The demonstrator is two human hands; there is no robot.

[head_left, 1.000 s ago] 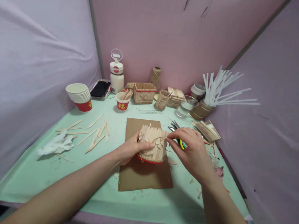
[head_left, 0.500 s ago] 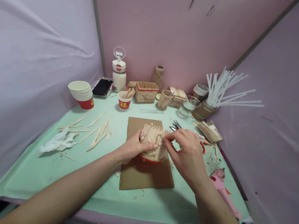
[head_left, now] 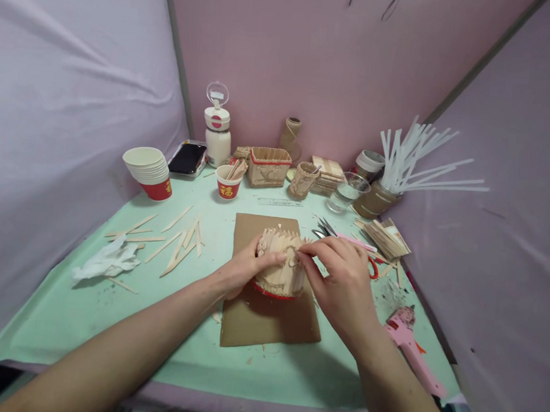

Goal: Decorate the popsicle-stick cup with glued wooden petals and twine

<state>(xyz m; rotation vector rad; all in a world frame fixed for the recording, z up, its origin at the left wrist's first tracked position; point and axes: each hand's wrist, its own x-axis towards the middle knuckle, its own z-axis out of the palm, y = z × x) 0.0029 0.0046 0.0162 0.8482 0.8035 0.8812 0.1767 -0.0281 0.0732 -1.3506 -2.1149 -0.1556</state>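
Note:
My left hand is wrapped round the left side of a round wooden-stick container, its thumb lying across the front. Pale slats with jagged upper ends make up the container's wall, and a red band runs along its lower edge. Small petal-like wood pieces sit on its left side. At the right of the container, my right hand pinches what looks like the end of a curved bit of twine against the wall. The fingertips partly hide this twine. Beneath lies a brown cardboard sheet.
Loose wooden sticks and a crumpled tissue lie at left. Scissors and a pink glue gun are at right. Behind stand paper cups, a rectangular basket, a water cup and white sticks.
The thumb of my left hand has slid slightly up the container's front. My right fingertips have shifted a little left, still pinching at the twine. The view has tilted slightly.

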